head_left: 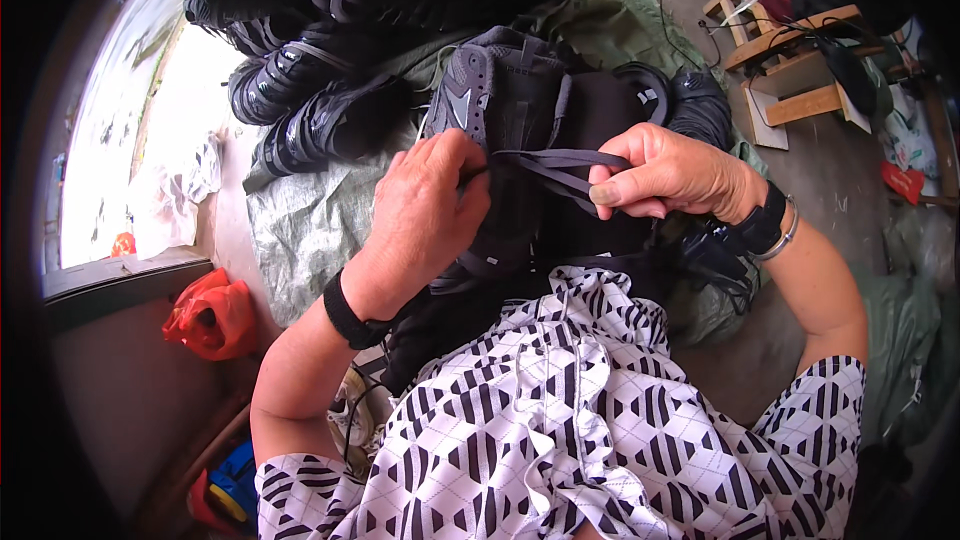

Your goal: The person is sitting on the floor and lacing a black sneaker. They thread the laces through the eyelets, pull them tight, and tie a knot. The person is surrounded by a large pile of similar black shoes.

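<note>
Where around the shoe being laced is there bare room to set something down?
Bare grey sheet lies left of the left hand, below the shoe pile. Bare floor runs right of the right hand, before the wooden stool. The lap is crowded.

pile of dark shoes (330, 60): upper left
red plastic bag (212, 315): lower left
wooden stool (790, 60): upper right

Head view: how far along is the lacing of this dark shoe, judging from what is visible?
Done: a pile of dark shoes lies on the grey sheet; whether they are laced is not clear. In hand: the dark shoe sits on the lap, the left hand pressing on it while the right hand pinches the flat black lace taut. Left: the lace is loose and untied.
</note>
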{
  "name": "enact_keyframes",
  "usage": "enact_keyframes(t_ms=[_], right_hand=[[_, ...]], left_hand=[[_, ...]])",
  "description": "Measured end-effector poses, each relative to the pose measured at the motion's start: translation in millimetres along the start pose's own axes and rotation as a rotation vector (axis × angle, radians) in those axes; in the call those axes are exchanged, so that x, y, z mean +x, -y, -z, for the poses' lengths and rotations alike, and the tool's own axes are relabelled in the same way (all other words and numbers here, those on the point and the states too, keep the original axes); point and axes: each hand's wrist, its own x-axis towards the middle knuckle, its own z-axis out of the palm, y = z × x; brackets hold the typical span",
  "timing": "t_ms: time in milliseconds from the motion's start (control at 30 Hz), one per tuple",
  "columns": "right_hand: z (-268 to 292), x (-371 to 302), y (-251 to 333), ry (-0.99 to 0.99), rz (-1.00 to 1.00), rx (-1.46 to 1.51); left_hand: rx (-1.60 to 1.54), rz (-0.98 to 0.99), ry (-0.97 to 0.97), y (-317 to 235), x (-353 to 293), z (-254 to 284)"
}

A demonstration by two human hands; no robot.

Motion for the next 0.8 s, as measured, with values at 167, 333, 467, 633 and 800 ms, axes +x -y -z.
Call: enact_keyframes(t_ms=[167, 333, 467, 633, 800], right_hand=[[0.8, 1.0, 2.9, 0.016, 0.061, 0.005], [0.8, -3.9, 6.0, -0.083, 0.089, -0.017], [-16.0, -5.5, 15.2, -0.018, 0.033, -0.077], [-24.6, -6.2, 30.0, -0.050, 0.172, -0.311], [13.8, 0.9, 46.0, -0.190, 0.038, -0.168]], left_hand=[[-0.108, 0.227, 0.189, -6.0, 8.9, -2.9], [0.024, -0.071, 0.140, -5.0, 10.3, -5.6], [0.153, -0.129, 0.125, -11.8, 11.8, -13.2], [0.214, -0.118, 0.185, -15.1, 12.1, -14.4], [0.316, -0.259, 0.084, -13.8, 10.3, -16.2]])
